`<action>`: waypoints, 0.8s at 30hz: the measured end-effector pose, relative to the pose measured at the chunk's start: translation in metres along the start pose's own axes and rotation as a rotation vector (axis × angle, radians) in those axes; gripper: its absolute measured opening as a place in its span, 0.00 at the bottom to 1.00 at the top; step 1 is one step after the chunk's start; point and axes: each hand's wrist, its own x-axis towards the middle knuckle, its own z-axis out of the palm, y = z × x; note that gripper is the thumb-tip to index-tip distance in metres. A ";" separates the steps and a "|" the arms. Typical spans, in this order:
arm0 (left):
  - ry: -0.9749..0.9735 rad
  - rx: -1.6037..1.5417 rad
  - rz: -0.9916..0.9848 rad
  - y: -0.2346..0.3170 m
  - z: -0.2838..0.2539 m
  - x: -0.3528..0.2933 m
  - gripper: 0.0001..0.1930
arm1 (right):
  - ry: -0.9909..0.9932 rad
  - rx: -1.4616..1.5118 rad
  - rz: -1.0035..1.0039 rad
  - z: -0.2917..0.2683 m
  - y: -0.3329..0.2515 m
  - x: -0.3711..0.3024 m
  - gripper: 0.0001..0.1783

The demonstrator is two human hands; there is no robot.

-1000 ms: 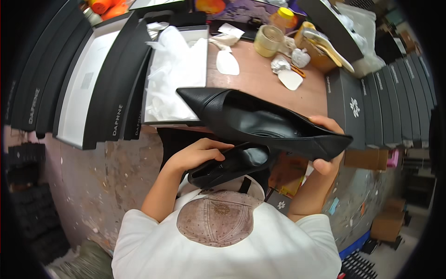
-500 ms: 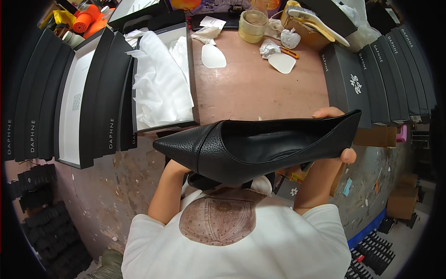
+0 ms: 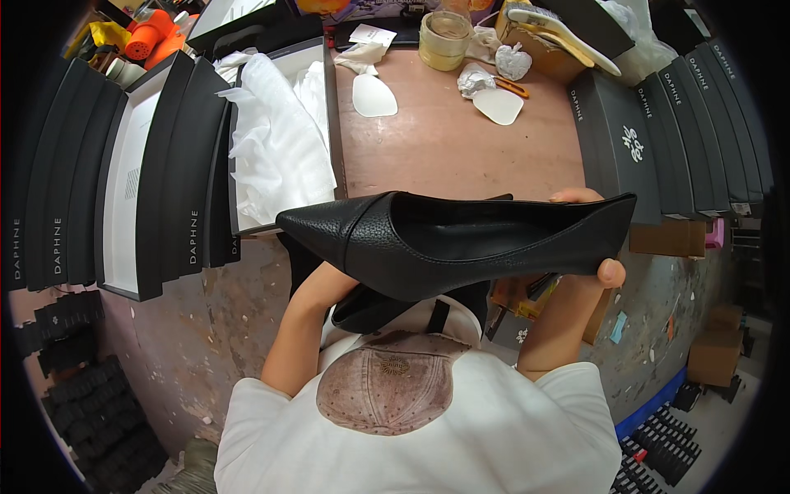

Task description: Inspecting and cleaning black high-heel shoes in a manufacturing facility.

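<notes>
A black pointed-toe shoe (image 3: pixel 461 247) is held level across the front of me, toe to the left, its opening facing up. Around its heel end my right hand (image 3: pixel 611 273) is closed, thumb on the near side and fingertips on the far side. Most of my left hand (image 3: pixel 331 282) is behind the front of the shoe, so its fingers are hidden. Just below the shoe, close to my left wrist, part of a second black shoe (image 3: pixel 362 311) shows. To the left, an open shoe box (image 3: pixel 336 107) holds crumpled white tissue paper (image 3: pixel 276 140).
Black shoe boxes line the left (image 3: pixel 173 173) and right (image 3: pixel 613 148) of the pinkish table (image 3: pixel 461 156). Farther back are white pads (image 3: pixel 498 106), a tape roll (image 3: pixel 444 45), crumpled paper balls (image 3: pixel 513 61), an orange-handled tool (image 3: pixel 512 89) and a brush (image 3: pixel 559 34).
The held shoe has risen slightly and its toe has tipped upward. More of the second black shoe shows beneath it. My right hand keeps its grip on the heel.
</notes>
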 end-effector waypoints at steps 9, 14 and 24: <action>-0.054 -0.155 -0.062 0.009 0.006 0.004 0.19 | -0.009 0.059 -0.016 -0.014 0.012 -0.007 0.50; -0.152 -0.232 0.023 0.013 0.012 0.007 0.17 | -0.031 0.001 0.008 -0.031 0.011 -0.013 0.53; -0.229 -0.192 0.076 0.008 0.007 -0.006 0.16 | -0.069 -0.012 -0.045 -0.010 0.015 -0.009 0.53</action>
